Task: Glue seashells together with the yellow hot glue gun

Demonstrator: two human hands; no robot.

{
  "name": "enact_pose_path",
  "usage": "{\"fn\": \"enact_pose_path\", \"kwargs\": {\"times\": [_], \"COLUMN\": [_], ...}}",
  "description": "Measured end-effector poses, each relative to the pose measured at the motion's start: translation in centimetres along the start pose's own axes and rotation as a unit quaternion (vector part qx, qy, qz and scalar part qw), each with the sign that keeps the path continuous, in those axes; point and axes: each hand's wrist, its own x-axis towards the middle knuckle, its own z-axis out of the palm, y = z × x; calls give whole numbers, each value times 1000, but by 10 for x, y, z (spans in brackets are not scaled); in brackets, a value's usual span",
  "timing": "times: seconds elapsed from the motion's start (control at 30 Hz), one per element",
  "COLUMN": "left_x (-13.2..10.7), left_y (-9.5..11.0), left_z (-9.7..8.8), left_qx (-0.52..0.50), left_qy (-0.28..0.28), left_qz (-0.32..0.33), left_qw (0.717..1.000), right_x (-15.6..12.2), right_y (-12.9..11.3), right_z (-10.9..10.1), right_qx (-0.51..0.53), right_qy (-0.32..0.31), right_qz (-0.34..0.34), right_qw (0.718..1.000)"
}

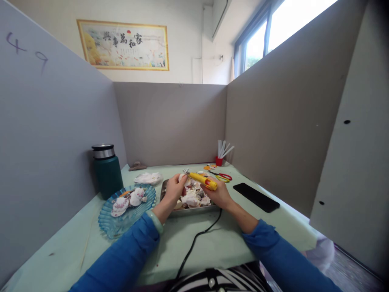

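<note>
My left hand (175, 190) is closed on a pale seashell (182, 177) held over a metal tray (194, 210) of several shells. My right hand (219, 194) grips a yellow glue gun (203, 181) whose tip points left at the shell. The gun's black cord (197, 239) runs back across the table toward me. Both arms wear blue sleeves.
A blue glass plate (109, 225) with shells sits at the left, and a dark green flask (107, 170) stands behind it. Red scissors (223, 177), a red cup of white sticks (219, 160) and a black phone (255, 196) lie at the right. Grey partition walls enclose the table.
</note>
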Motion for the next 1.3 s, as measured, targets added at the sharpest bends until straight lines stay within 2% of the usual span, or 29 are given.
{"fn": "enact_pose_path", "kwargs": {"times": [0.2,0.6,0.9,1.3], "left_x": [-2,-1,-3,0], "left_y": [5,6,9,1], "left_z": [0,0,0,1], "left_qx": [-10,-37,-42,-46], "left_qy": [12,28,16,-12], "left_qz": [9,-13,-14,-4], "left_qw": [1000,999,999,999], "right_x": [0,0,0,0], "right_y": [1,3,3,2], "right_z": [0,1,1,0], "right_qx": [-4,-11,-5,-9], "right_qy": [-4,-1,-4,1], "right_qz": [3,-1,2,-1], "right_qw": [1000,1000,1000,1000]}}
